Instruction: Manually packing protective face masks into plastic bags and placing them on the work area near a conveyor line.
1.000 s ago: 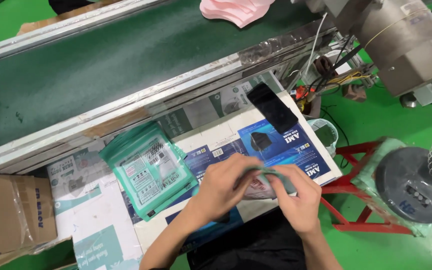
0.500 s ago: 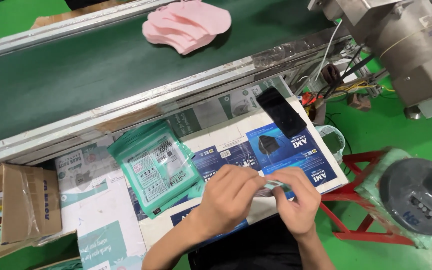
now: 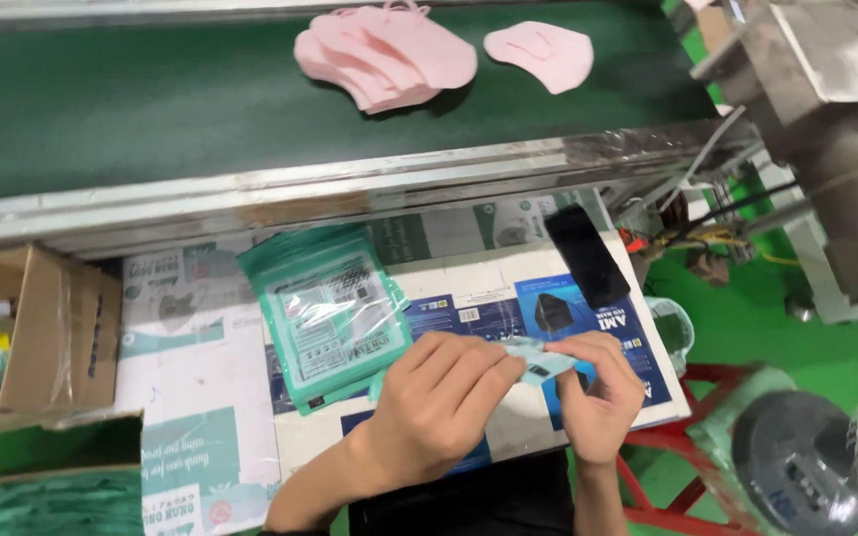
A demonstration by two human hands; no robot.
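Note:
My left hand [image 3: 439, 397] and my right hand [image 3: 598, 387] meet over the front of a small work table [image 3: 201, 387], both pinching a small folded pale green plastic packet [image 3: 538, 362] between the fingertips. To the left of my hands lies a stack of green printed bags [image 3: 330, 318]. Beyond the table runs a dark green conveyor belt [image 3: 151, 99] carrying a pile of pink masks [image 3: 389, 55] and a single pink mask [image 3: 543, 55].
A black phone [image 3: 588, 256] lies at the table's back right. Flattened blue and white printed cartons [image 3: 568, 308] cover the tabletop. An open cardboard box [image 3: 47, 328] stands at the left, grey machinery [image 3: 826, 119] at the right, a fan [image 3: 806, 467] and red stool frame [image 3: 677, 447] below.
The pink masks have come further into view and lower in the picture as the view tilted. My hands keep working the small packet in the same spot over the table.

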